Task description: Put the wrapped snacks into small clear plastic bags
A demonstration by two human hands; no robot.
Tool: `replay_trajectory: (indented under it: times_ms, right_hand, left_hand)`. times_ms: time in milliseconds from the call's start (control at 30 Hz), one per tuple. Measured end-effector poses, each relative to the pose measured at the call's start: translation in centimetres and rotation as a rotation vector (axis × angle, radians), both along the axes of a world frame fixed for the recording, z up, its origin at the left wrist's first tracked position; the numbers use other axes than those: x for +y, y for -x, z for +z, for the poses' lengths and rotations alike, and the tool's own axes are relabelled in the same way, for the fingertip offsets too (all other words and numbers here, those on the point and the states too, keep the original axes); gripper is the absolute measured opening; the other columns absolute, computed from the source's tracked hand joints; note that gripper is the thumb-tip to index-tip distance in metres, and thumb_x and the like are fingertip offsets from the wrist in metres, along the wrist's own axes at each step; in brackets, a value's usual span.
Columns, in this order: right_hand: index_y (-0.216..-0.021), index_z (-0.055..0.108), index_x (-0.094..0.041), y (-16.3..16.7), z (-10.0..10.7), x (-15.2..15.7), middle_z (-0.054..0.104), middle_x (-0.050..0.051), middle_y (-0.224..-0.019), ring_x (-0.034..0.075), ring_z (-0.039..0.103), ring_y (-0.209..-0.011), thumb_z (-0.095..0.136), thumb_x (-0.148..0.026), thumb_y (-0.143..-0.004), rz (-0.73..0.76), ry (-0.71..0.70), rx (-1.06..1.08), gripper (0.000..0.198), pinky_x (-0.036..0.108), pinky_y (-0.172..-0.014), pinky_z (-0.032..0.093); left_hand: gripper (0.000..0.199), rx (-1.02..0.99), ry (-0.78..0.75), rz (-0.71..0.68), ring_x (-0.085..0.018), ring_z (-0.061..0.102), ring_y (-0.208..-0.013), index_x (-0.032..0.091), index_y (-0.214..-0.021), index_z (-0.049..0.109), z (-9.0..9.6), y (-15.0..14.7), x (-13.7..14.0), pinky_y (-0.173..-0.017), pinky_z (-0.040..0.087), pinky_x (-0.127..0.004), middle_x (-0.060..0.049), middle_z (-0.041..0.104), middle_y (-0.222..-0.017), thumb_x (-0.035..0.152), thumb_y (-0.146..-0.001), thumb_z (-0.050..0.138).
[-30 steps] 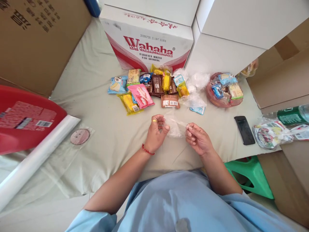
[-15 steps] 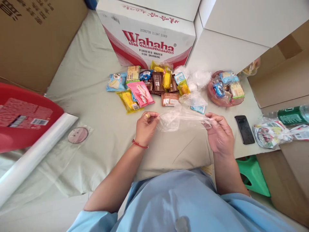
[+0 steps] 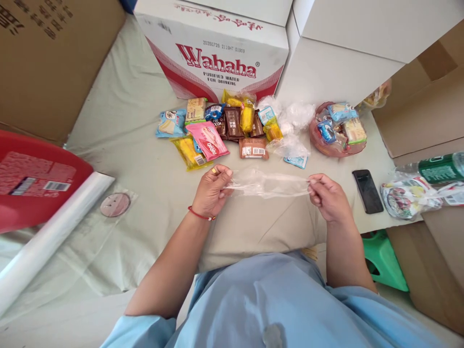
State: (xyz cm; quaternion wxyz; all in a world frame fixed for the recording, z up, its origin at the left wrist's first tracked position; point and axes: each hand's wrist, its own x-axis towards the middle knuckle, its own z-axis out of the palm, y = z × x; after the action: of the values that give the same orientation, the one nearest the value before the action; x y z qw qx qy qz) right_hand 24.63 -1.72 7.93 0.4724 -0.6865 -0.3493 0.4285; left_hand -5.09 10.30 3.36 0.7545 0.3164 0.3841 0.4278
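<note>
A clear plastic bag (image 3: 270,183) is stretched sideways between my two hands above the cloth-covered table. My left hand (image 3: 213,189), with a ring and a red bracelet, pinches its left end. At the other end, the closed fingers of my right hand (image 3: 328,194) grip the plastic. Just beyond the bag lies a pile of wrapped snacks: a pink wafer packet (image 3: 208,140), a brown packet (image 3: 253,148), dark cocoa packets (image 3: 234,123) and yellow packets (image 3: 188,152). Crumpled clear plastic (image 3: 295,118) rests at the pile's right side.
A pink bowl (image 3: 314,141) of snacks stands right of the pile. Behind is a Wahaha carton (image 3: 217,63). A phone (image 3: 367,191) and a green-labelled bottle (image 3: 440,167) lie at right. At left are a red container (image 3: 39,179), a white roll (image 3: 54,237) and a round disc (image 3: 115,204).
My hands have moved farther apart, the left one shifting left. The plastic between them is pulled into a longer, straighter strip, and my right fingers have curled in more.
</note>
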Motion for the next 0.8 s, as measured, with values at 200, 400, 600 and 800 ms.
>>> replay_trajectory:
  times_ms: [200, 400, 600, 800]
  right_hand:
    - [-0.117, 0.073, -0.028, -1.7, 1.6, 0.1, 0.067, 0.010, -0.119, 0.026, 0.068, -0.100, 0.067, -0.042, -0.091, 0.168, -0.112, -0.689, 0.030, 0.046, -0.088, 0.058]
    - [-0.139, 0.064, -0.027, 4.0, 2.2, 4.1, 0.065, 0.013, -0.133, 0.034, 0.056, -0.128, 0.070, -0.045, -0.095, 0.583, -0.372, -0.880, 0.048, 0.053, -0.109, 0.047]
    - [-0.096, 0.072, -0.021, 7.0, -1.7, 6.1, 0.063, 0.003, -0.073, 0.022, 0.060, -0.080, 0.057, -0.030, -0.103, 0.560, -0.339, -0.812, 0.019, 0.034, -0.077, 0.049]
    - [-0.093, 0.070, -0.022, 7.3, -2.1, 5.2, 0.064, 0.001, -0.070, 0.019, 0.059, -0.069, 0.057, -0.034, -0.103, 0.308, -0.357, -0.843, 0.020, 0.031, -0.070, 0.045]
  left_hand:
    - [0.047, 0.019, -0.035, -0.040, -0.003, 0.026, -0.041, 0.021, -0.076, 0.057, -0.3, -0.6, -0.3, -0.040, 0.020, -0.018, 0.012, 0.038, -0.053, 0.044, -0.063, 0.096]
    - [0.043, 0.034, -0.120, -0.108, -0.004, 0.032, -0.044, 0.019, -0.075, 0.063, -0.3, -1.0, -1.1, -0.043, 0.024, -0.018, 0.008, 0.047, -0.053, 0.046, -0.066, 0.095]
    - [0.062, 0.001, -0.091, 0.054, -0.006, 0.049, -0.055, 0.022, -0.105, 0.064, -0.7, -1.6, -0.8, -0.046, 0.032, -0.019, 0.003, 0.061, -0.081, 0.068, -0.070, 0.086]
    - [0.060, 0.190, -0.110, -0.070, -0.004, 0.041, -0.051, 0.021, -0.099, 0.055, -1.1, -1.9, -1.5, -0.041, 0.022, -0.020, 0.000, 0.064, -0.095, 0.076, -0.080, 0.071]
